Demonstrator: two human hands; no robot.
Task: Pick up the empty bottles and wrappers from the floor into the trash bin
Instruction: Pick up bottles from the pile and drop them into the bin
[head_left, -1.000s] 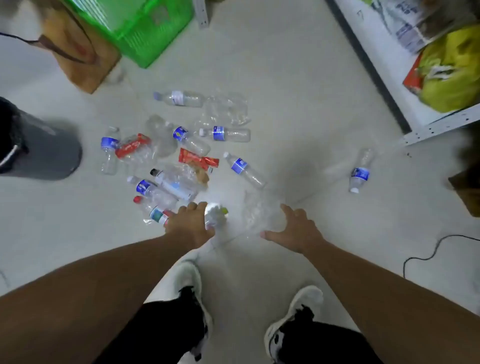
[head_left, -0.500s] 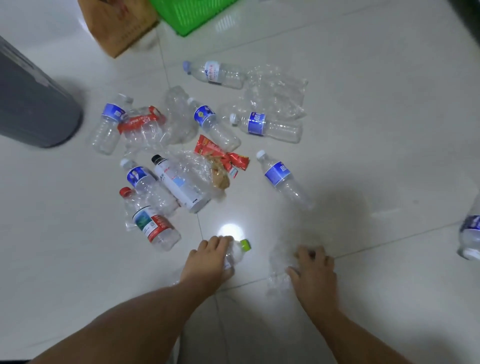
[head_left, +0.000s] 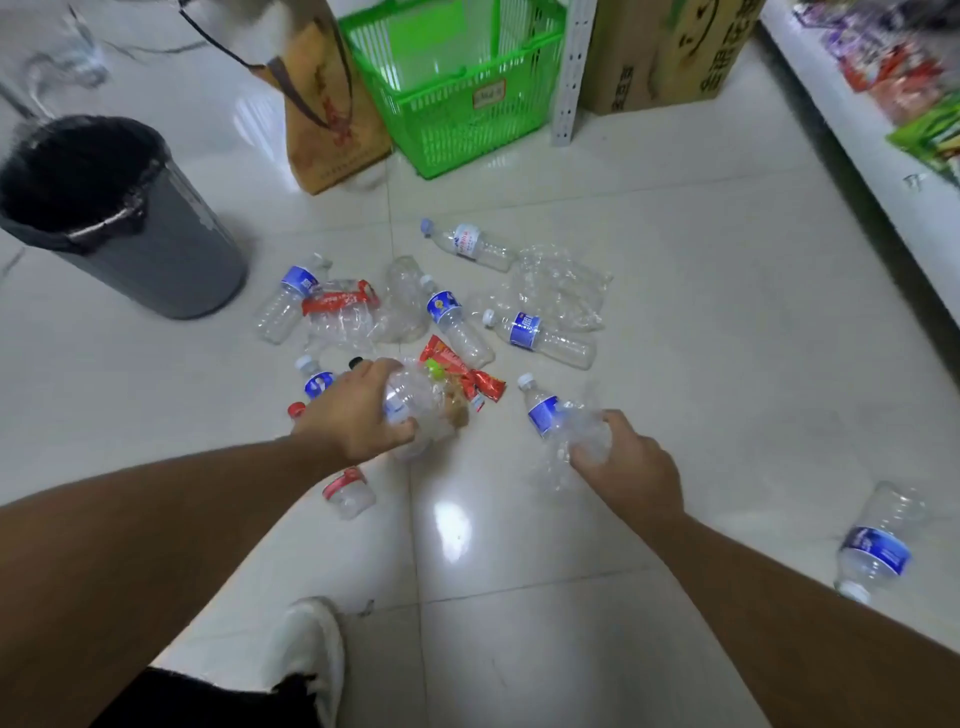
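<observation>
His left hand (head_left: 358, 415) wraps a crushed clear bottle (head_left: 415, 410); his right hand (head_left: 631, 467) clutches crinkly plastic wrap (head_left: 571, 441). Both look feather-light, springy, slippery; best gripped mid-body.

Green basket (head_left: 457, 98) between brown paper bag (head_left: 332, 124) and 2 cardboard boxes (head_left: 670, 52), beside white shelf (head_left: 852, 156).

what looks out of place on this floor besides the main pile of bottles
One clear plastic bottle with a blue label lies alone on the white tiled floor, far right of the cluster. Several clear bottles in the pile look crushed.
</observation>
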